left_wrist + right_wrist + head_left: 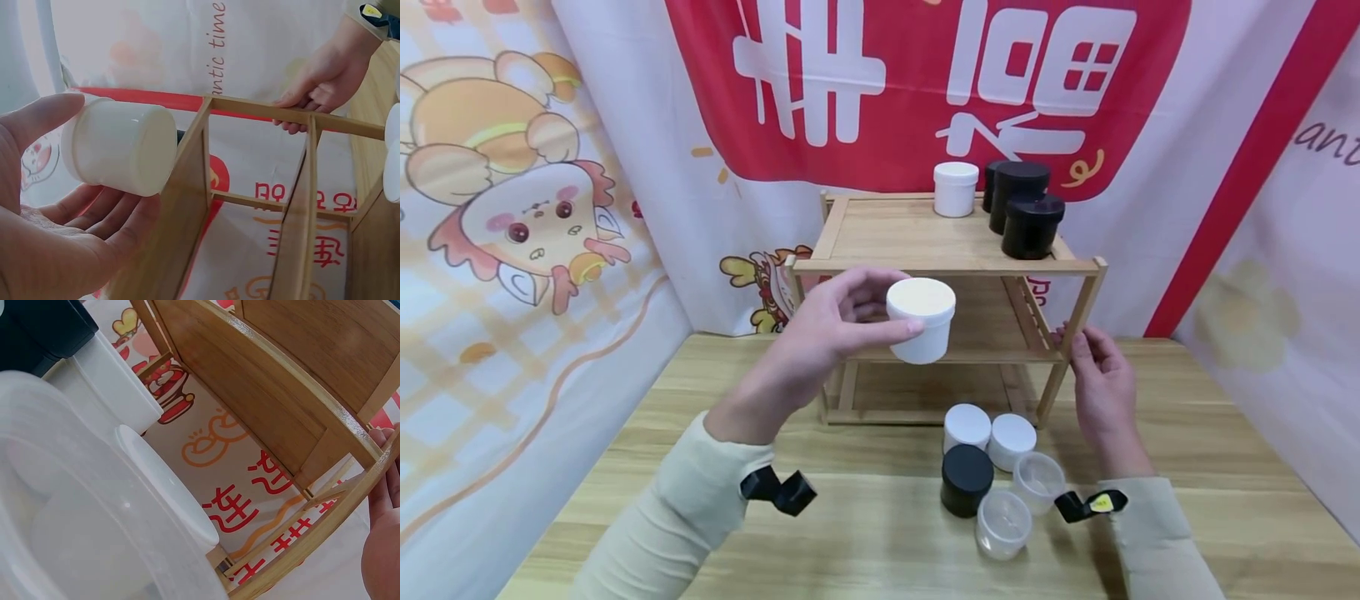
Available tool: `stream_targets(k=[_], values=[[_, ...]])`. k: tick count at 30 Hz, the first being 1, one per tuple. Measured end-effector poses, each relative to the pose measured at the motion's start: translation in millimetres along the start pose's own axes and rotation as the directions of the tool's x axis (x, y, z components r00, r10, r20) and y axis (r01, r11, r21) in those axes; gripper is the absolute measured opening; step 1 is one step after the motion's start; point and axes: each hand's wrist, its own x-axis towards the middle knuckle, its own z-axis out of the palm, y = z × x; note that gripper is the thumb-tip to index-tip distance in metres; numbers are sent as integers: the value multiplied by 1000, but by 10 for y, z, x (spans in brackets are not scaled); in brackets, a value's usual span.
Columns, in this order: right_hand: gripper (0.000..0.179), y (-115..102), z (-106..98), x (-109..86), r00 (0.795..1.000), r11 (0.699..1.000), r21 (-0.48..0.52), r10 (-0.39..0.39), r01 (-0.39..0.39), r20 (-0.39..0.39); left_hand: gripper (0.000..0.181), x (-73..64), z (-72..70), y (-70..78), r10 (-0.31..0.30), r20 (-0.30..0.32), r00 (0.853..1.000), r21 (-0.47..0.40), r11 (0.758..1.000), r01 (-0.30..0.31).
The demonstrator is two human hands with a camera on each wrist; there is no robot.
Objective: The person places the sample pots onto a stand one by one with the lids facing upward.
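My left hand [831, 325] holds a white lidded jar [922, 329] upright in front of the wooden shelf [917, 267], pinched between thumb and fingers. In the left wrist view the thumb lies along the lid end of this white jar [119, 147], with the fingers under its side. My right hand [1103, 379] grips the shelf's right front post [1070, 350] at about middle-board height. The right wrist view shows that hand [387, 519] at its right edge, fingers against the wood.
On the shelf top stand a white jar [956, 190] and several black jars [1032, 227]. Before the shelf, on the wooden table [850, 533], are two white jars [967, 427], a black jar [967, 479] and two clear jars [1003, 525]. Printed cloth hangs behind and at both sides.
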Motion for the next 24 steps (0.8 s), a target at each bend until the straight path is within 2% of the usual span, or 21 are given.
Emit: stream_targets(k=[5, 11, 24], values=[[32, 3, 7, 9, 1000, 1000, -10, -2, 2, 13, 56, 14, -9, 117, 20, -5, 1000, 13, 1000, -20], [39, 7, 20, 19, 999, 999, -50, -5, 7, 35, 56, 47, -15, 179, 20, -37, 999, -11, 1000, -20], [42, -27, -45, -14, 1000, 994, -101, 29, -28, 11, 57, 294, 17, 367, 35, -106, 994, -59, 997, -42]])
